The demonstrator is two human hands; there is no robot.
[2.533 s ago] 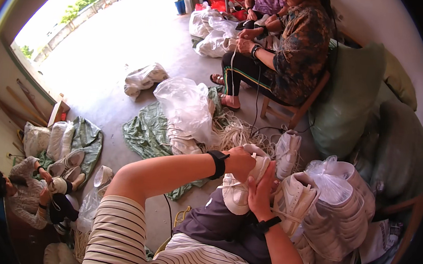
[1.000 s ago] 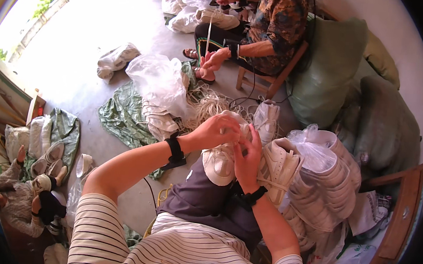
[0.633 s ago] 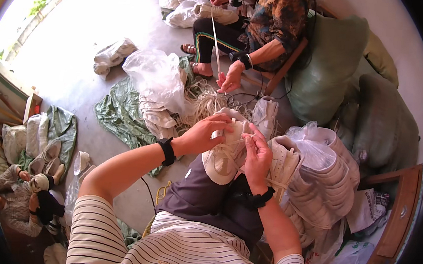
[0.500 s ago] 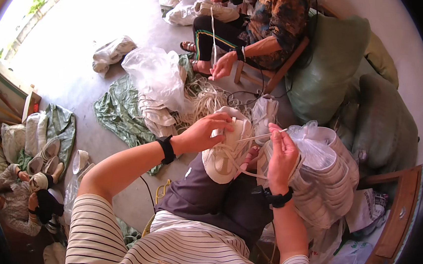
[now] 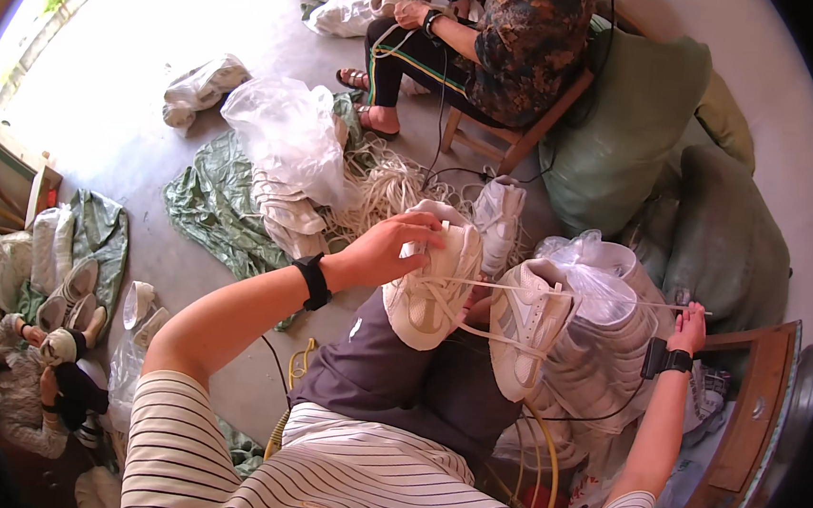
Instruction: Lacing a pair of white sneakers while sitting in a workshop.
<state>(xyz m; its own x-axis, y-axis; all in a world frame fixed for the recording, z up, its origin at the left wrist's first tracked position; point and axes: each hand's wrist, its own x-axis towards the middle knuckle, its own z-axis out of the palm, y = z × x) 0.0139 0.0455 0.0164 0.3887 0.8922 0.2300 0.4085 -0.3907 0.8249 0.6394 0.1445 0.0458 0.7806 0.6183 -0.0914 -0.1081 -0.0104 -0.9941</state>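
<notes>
White shoe (image 5: 421, 317) resting on person's dark trousers (image 5: 359, 370), toe facing person; second white shoe (image 5: 525, 330) lying just beside it. Left hand (image 5: 380, 249) gripping first shoe near its opening; right hand (image 5: 690, 331), reaching far right, pinching pale lace (image 5: 603, 299) between fingers (image 5: 697, 313), drawing it taut. Grey floor (image 5: 177, 260) bearing green sheeting (image 5: 210, 202), clear plastic (image 5: 283, 125), tangled laces (image 5: 391, 184). Green sacks (image 5: 626, 128) leaning near wall (image 5: 757, 52); co-worker (image 5: 532, 54) sitting on wooden chair (image 5: 520, 146); daylight flooding upper left.

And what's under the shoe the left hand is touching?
Dark trousers show below that pale shoe, under the left hand. Its sole is hidden, so exactly what it rests on can't be seen.
</notes>
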